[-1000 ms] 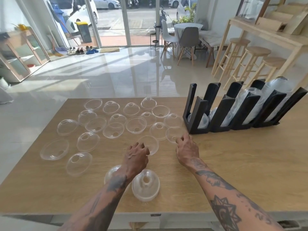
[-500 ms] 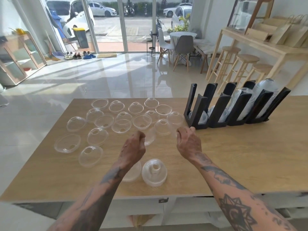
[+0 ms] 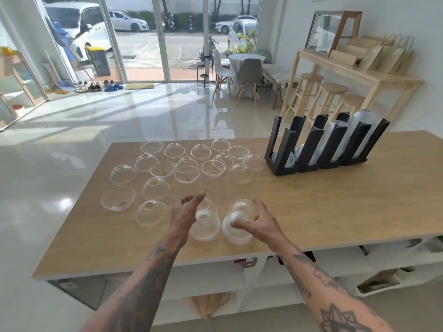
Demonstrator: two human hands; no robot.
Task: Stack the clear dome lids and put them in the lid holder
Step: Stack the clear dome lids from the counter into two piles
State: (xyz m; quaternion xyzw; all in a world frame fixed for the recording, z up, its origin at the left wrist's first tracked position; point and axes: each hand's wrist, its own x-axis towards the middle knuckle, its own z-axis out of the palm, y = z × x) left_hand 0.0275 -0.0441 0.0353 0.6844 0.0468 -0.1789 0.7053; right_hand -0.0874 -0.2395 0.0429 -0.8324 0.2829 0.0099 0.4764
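Observation:
Many clear dome lids (image 3: 187,172) lie loose over the far left half of the wooden table (image 3: 335,212). A small stack of dome lids (image 3: 205,227) stands near the front edge. My left hand (image 3: 185,212) is just left of this stack, fingers spread, palm towards its topmost lid. My right hand (image 3: 255,220) grips one dome lid (image 3: 243,208) from the right. It holds this lid directly over another lid (image 3: 236,233) that rests on the table. The black lid holder (image 3: 309,149) stands at the far right with lid stacks in its slots.
Bare wood lies between the two hands and the holder. White shelves sit under the table's front edge. Beyond the table are a tiled floor, stools, a wooden counter with paper bags, chairs and glass doors.
Both hands pulled back from the loose lids towards the front edge. The right hand carried a lid over another near the stack; the left hand's fingers opened beside the stack.

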